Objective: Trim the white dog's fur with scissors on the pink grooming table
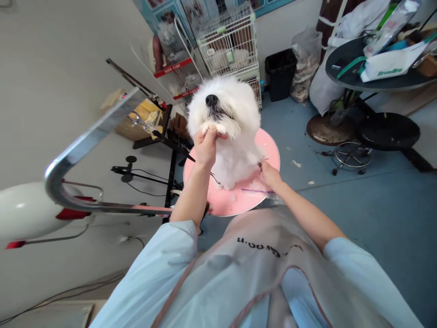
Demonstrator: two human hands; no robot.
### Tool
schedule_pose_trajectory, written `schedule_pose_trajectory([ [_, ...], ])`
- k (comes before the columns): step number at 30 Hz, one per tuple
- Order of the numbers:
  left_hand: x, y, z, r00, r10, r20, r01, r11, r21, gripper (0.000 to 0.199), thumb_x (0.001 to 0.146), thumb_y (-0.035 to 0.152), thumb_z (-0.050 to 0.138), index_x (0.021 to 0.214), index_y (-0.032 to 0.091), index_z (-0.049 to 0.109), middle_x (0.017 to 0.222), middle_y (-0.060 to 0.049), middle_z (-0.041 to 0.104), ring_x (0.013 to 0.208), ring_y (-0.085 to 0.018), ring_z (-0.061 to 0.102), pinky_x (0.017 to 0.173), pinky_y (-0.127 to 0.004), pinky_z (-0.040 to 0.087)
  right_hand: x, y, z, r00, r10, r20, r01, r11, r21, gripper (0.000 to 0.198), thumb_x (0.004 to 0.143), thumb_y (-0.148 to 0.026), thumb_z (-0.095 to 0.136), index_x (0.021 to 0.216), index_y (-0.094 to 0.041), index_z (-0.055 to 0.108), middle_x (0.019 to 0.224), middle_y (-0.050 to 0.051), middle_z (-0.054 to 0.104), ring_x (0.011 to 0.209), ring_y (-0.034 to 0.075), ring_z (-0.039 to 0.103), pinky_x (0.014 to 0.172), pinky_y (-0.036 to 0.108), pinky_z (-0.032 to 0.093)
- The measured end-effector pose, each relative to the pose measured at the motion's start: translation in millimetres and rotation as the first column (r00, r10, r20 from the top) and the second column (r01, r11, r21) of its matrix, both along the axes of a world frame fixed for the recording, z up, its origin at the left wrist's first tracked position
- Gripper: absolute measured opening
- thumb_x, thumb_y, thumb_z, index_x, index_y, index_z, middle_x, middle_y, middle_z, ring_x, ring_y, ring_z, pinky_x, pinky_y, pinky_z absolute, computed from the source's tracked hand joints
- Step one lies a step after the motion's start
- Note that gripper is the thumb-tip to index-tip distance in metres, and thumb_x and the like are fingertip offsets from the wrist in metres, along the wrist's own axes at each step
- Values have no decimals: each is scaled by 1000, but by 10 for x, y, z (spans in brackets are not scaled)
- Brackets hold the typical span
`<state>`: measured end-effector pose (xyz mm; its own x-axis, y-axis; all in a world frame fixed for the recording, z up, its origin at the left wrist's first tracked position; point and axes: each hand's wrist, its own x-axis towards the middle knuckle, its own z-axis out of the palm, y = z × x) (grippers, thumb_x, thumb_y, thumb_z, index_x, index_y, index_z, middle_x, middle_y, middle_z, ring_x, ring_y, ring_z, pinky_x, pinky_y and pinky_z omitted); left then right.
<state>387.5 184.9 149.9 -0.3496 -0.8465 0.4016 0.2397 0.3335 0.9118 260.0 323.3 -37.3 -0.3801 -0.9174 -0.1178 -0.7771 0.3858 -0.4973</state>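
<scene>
A fluffy white dog (235, 155) sits upright on a round pink grooming table (221, 205), its muzzle tipped upward. My left hand (206, 146) is closed on the fur under the dog's chin, thumb and fingers pinched together. Low beside the dog, at the table's right edge, my right hand (269, 175) has its fingers curled around something dark that I cannot make out. Near that hand a comb (254, 192) with a purple edge lies on the tabletop. Loose tufts of white fur are scattered around it.
A chrome grooming arm (90, 146) rises at the left, with scissors (139, 120) behind it. White wire cages (227, 43) and a black bin (280, 73) stand at the back. To the right are a dark round table (348, 64) and a black stool (388, 130).
</scene>
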Motion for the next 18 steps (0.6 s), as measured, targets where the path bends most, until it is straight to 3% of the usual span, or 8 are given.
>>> schedule_pose_trajectory([
  [3,28,-1,2,999,43,-19,-43,999,29,37,88,44,67,64,17,58,59,2,56,59,-10,60,68,-25,52,106,277,-183,996,-33,88,29,999,41,29,89,-17,48,118,-14,52,116,17,66,98,25,64,74,30,44],
  [6,45,-30,-9,996,83,-31,-81,996,41,37,89,45,65,65,18,59,58,2,55,58,-10,59,70,-25,52,422,468,-270,982,11,187,-21,999,49,28,86,-17,53,113,-15,53,109,13,68,96,23,65,76,29,45],
  [9,64,-57,-27,996,87,-35,-86,996,26,38,89,46,65,65,18,58,58,2,55,59,-10,60,69,-24,52,751,411,-165,969,-19,246,12,999,31,28,86,-23,55,114,-17,52,107,11,68,96,23,66,76,29,46],
  [12,96,-68,-69,996,84,-44,-83,996,7,39,88,48,65,63,18,56,57,2,55,59,-9,60,70,-25,52,870,214,17,975,-79,209,85,996,-19,40,84,-35,62,117,-17,50,116,15,65,104,27,64,78,32,46],
  [15,138,-71,-121,995,83,-48,-83,996,-12,39,87,49,66,64,18,56,58,3,55,58,-9,59,70,-25,52,821,145,71,965,-138,221,134,990,37,28,89,-24,51,116,-16,49,111,15,67,99,27,66,75,32,45],
  [18,176,-67,-141,996,53,-70,-55,998,-37,38,86,49,67,65,18,57,57,2,55,60,-10,59,71,-25,52,794,240,0,934,-198,298,169,978,122,24,90,-17,47,114,-16,48,102,12,69,91,24,67,71,30,43],
])
